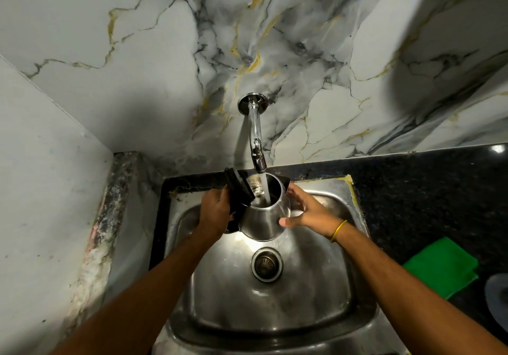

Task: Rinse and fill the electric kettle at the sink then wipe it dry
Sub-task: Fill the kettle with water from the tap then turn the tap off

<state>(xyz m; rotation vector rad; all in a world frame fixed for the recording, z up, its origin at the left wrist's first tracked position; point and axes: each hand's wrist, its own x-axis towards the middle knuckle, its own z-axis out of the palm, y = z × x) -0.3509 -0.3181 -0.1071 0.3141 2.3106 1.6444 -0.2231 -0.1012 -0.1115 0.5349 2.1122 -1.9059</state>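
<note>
Marble-look wall behind, steel sink (324, 294) below. Kettle (265, 217) is held up over the basin so the tap (257, 145) stream drops straight into its mouth, lid (239, 187) flipped back out of the way. Left hand (215, 214) is wrapped round the handle, I think, it's mostly hidden. Right hand (305, 211) steadies the body, fingers spread. Green cloth (439, 266) waits on the counter for drying.

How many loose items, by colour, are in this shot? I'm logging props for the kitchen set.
Steel with black trim: 1, the kettle, held over the sink
Green: 1, the cloth
Yellow: 1, the wristband
Grey: 1, a part-hidden round object
Total: 4
</note>
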